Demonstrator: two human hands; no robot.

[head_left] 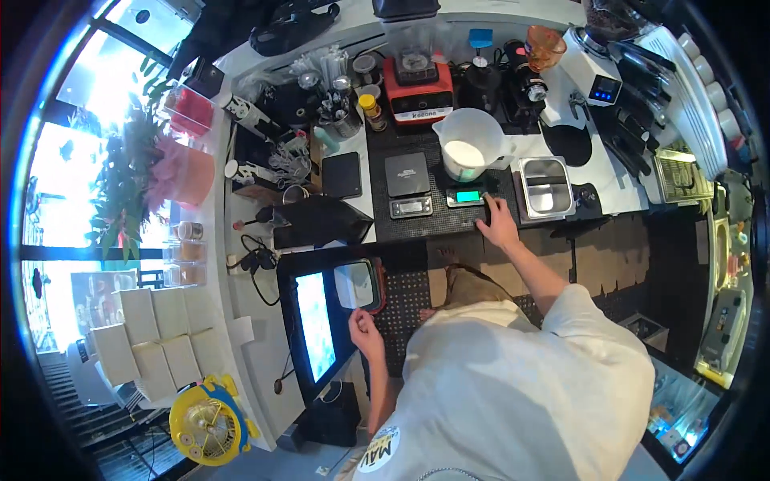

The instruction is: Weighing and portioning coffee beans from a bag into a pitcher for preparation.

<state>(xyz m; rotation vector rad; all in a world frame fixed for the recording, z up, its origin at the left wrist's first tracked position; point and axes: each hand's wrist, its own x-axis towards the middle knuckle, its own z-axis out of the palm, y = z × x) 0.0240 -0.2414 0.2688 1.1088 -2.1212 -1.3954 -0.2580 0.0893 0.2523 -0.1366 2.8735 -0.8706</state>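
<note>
A clear plastic measuring jug [479, 128] with white liquid in it stands on a digital scale [465, 197] with a lit green display. My right hand [500, 226] reaches to the front right corner of this scale, fingers stretched out and fingertips at its edge beside the display. It holds nothing that I can see. Left of it sits a second dark scale [407, 178] with a small grey display. My left hand [367, 335] hangs low by the monitor, its fingers curled in, with nothing visible in them.
A red blender [419, 88] stands behind the scales. To the right is a steel container [547, 189] sunk in the counter, with a white grinder [593, 76] beyond. On the left are a utensil holder [341, 120], a black bag [321, 220] and a lit monitor [315, 325].
</note>
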